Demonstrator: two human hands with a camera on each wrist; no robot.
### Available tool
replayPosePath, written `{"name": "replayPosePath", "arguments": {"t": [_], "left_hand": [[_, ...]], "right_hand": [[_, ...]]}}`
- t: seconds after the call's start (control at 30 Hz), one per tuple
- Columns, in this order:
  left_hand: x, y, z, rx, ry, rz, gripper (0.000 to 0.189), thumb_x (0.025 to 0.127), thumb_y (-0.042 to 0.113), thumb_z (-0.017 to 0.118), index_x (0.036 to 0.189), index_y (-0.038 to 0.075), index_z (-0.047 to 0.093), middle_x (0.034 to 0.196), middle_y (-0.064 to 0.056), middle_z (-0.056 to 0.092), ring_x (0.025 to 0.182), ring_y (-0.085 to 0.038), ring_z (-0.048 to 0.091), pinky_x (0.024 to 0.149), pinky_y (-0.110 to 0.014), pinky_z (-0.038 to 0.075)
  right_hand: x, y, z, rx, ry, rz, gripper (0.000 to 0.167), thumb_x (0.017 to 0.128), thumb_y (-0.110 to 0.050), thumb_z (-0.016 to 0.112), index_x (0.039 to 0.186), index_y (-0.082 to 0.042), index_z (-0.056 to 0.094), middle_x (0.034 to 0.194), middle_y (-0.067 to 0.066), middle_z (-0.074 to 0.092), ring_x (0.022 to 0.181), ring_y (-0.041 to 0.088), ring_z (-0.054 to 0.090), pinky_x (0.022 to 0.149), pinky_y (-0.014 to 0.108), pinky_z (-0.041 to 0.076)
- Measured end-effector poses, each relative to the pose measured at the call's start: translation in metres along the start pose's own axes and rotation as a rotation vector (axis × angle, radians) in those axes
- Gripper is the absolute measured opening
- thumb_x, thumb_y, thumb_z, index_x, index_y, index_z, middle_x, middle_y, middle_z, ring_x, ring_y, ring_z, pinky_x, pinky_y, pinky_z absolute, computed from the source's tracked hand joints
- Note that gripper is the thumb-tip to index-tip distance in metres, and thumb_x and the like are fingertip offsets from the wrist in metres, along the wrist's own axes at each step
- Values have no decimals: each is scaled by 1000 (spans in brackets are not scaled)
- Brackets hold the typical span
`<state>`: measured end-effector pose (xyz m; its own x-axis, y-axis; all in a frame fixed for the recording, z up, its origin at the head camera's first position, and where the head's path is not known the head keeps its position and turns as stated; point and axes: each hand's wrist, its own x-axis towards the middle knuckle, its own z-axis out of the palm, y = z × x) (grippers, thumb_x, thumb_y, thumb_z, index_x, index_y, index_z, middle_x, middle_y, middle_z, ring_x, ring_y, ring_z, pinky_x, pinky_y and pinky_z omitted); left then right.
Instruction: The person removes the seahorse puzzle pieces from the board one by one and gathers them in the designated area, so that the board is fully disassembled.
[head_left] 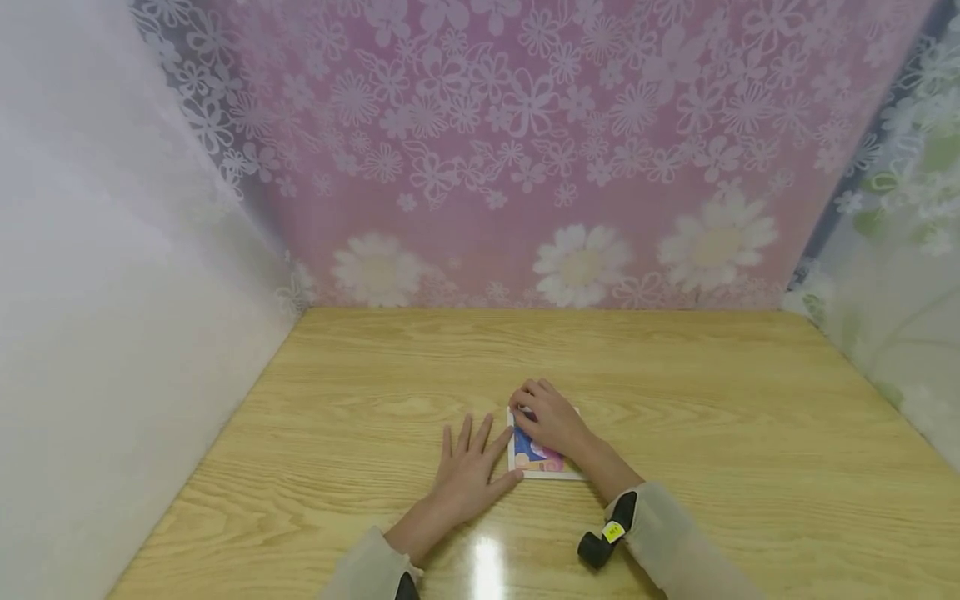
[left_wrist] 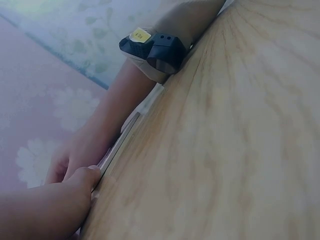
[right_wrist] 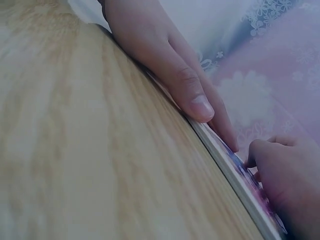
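Observation:
A small flat picture board (head_left: pixel 512 454) with a white rim lies on the table, showing blue, pink and orange. My left hand (head_left: pixel 467 482) rests at its left side, fingers straight and spread, with the thumb at the near left corner. Over the upper part of the board is my right hand (head_left: pixel 555 423), its fingers bent down toward the far left corner. In the right wrist view, the right hand (right_wrist: pixel 290 180) has a curled forefinger against the picture's face. Whether those fingertips pinch anything is hidden. From the side, the board (right_wrist: pixel 232 182) looks thin and flat on the wood.
The wood-grain table (head_left: pixel 360 375) stretches around the board on all sides. A pink flowered curtain (head_left: pixel 465 183) hangs behind it, with a pale wall (head_left: pixel 150 292) at left and a flowered panel (head_left: pixel 892 317) at right. A black wrist camera (head_left: pixel 596 550) sits beside the right sleeve.

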<state>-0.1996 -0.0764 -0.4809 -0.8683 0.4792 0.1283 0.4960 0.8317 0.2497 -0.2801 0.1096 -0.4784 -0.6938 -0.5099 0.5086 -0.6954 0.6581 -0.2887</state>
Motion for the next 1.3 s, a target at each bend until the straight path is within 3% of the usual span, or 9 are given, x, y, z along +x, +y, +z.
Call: {"name": "replayPosePath", "arguments": {"t": [0.2, 0.6, 0.87, 1.3], "left_hand": [[1, 0, -1, 10, -10, -1, 70, 90, 65, 25, 146, 24, 28, 149, -14, 16, 134, -41, 4, 100, -62, -1], [0, 0, -5, 9, 2, 9, 68, 91, 63, 29, 145, 22, 31, 149, -16, 18, 134, -42, 7, 100, -63, 0], [-1, 1, -4, 3, 0, 17, 69, 91, 63, 28, 145, 21, 31, 149, -16, 18, 134, -41, 6, 100, -63, 0], [0, 1, -4, -4, -11, -1, 68, 91, 64, 28, 145, 23, 30, 149, -15, 17, 134, -41, 4, 101, -62, -1]], "right_hand": [[1, 0, -1, 25, -2, -11, 10, 91, -19, 56, 85, -13, 62, 87, -4, 52, 78, 13, 43, 65, 29, 42], [4, 1, -2, 60, -56, 57, 5, 88, -13, 59, 84, -17, 60, 88, -7, 51, 80, 12, 43, 68, 29, 41], [0, 2, -7, 110, -37, 97, 14, 86, -4, 57, 85, -15, 65, 88, -7, 57, 80, 11, 45, 70, 31, 43], [0, 4, -4, 55, 16, 0, 9, 79, -6, 64, 82, -14, 66, 88, -5, 58, 79, 12, 47, 71, 31, 45]]}}
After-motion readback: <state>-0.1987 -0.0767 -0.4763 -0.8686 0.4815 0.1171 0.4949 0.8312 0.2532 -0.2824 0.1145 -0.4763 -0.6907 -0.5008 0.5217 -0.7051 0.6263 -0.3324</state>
